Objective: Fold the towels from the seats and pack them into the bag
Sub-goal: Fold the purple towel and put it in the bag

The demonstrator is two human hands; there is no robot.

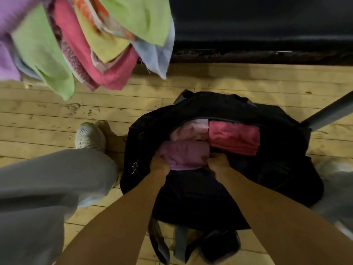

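A black bag (277,169) lies open on the wooden floor between my feet. Inside it sit a folded red towel (234,137) on the right and a pale pink towel (188,131) at the back left. A folded purple towel (184,154) rests at the near edge of the opening. My left hand (159,162) grips its left side and my right hand (217,161) grips its right side, fingers curled into the cloth. A heap of unfolded towels (86,41), green, red, purple, yellow and light blue, hangs over a seat at the upper left.
A dark seat (257,29) runs across the top right. A grey metal pole (328,113) slants in from the right beside the bag. My left shoe (88,135) and grey trouser leg stand left of the bag; bag straps (162,241) trail toward me.
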